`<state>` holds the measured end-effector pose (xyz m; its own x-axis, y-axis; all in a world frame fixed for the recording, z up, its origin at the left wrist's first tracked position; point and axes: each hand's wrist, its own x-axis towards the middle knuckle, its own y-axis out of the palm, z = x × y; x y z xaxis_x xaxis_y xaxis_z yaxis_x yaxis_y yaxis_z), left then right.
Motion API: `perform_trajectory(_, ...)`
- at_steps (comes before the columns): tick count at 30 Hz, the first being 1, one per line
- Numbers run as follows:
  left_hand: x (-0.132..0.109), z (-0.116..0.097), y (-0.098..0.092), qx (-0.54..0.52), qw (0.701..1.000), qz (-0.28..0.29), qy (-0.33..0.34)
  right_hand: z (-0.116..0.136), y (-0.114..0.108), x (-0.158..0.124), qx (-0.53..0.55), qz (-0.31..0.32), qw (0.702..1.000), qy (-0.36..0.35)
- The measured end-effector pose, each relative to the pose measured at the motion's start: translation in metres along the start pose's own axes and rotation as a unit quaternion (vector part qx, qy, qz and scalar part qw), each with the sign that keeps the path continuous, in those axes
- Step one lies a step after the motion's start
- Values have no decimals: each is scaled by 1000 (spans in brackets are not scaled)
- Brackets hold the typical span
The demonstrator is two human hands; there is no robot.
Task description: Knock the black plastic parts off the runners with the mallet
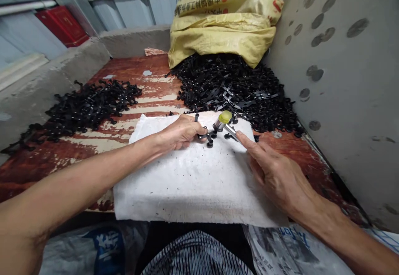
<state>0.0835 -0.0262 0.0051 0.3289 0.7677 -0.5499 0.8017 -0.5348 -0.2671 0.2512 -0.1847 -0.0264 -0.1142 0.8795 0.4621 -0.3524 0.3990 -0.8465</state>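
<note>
1. Black plastic piece, a branched moulding with round knobs at its tips, lies at the far edge of the white cloth, straight ahead of me and between both hands.
2. My left hand is curled nearly closed at the piece's left side. Its fingertips pinch one branch and pin it to the cloth.
3. My right hand is wrapped round the metal handle of a small mallet, with the index finger laid straight along the shaft. The yellow-green head sits just above and right of the piece; I cannot tell whether it touches.
4. The mallet's long axis runs from my right hand up and leftward to the piece, which sprawls roughly left to right. The left hand is the nearer, being already on it.
5. Count: one piece in hand, one mallet, one cloth and two heaps of similar black parts. The large heap lies just behind the cloth and the smaller heap far left on the worn red table. One yellow woven sack slumps over the large heap.
</note>
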Motion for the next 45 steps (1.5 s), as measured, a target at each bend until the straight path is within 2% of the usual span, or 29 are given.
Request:
perform_trajectory(1, 0, 1, -1, 1, 1000, 4, 0, 1, -1, 0, 9, -9, 1000, 8)
perform_trajectory(4, 1, 3, -3, -1, 1000, 18, 2, 7, -4, -1, 48, -94, 994, 29)
perform_trajectory(5, 2, 4, -3, -2, 1000, 19, 4, 8, -5, -1, 41, -87, 995, 32)
perform_trajectory(8, 2, 6, -2, 5, 1000, 12, 14, 7, -3, -4, 8, 15, 999, 41)
perform_trajectory(9, 2, 7, -2, 9, 1000, 10, 19, 5, -2, -5, 17, 31, 998, 46)
perform_trajectory(12, 1, 6, -1, 22, 999, 18, 24, -1, 1, -6, 68, 19, 995, 69)
perform_trajectory(14, -1, 3, -3, 42, 998, 28, 23, -3, 2, -5, 82, 32, 993, 76)
perform_trajectory(17, -3, -2, -9, 81, 995, 34, 53, 0, -1, -3, 149, 23, 982, 116)
perform_trajectory(19, -5, -4, -12, 102, 991, 31, 85, 5, -4, -4, 245, -4, 949, 198)
perform_trajectory(20, -6, -6, -13, 109, 988, 33, 101, 9, -5, -6, 304, -12, 920, 248)
perform_trajectory(22, -7, -7, -13, 120, 983, 54, 126, 17, -6, -9, 425, -6, 841, 335)
perform_trajectory(24, -7, -7, -10, 130, 977, 81, 149, 23, -4, -12, 521, -1, 762, 385)
perform_trajectory(25, -7, -7, -9, 138, 973, 89, 165, 25, -2, -14, 552, -7, 732, 399)
perform_trajectory(26, -6, -6, -7, 148, 967, 92, 184, 27, 0, -15, 572, -16, 710, 410)
perform_trajectory(28, -1, -2, -5, 165, 957, 83, 223, 28, 3, -16, 590, -33, 685, 426)
perform_trajectory(30, 4, 2, -4, 167, 953, 77, 241, 27, 4, -16, 591, -40, 681, 431)
perform_trajectory(35, 14, 9, -6, 144, 960, 91, 223, 27, 5, -17, 584, -38, 694, 419)
perform_trajectory(40, 14, 9, -5, 140, 967, 94, 191, 27, 6, -18, 583, -49, 689, 428)
perform_trajectory(45, 13, 9, -3, 129, 969, 94, 187, 27, 5, -19, 573, -43, 701, 422)
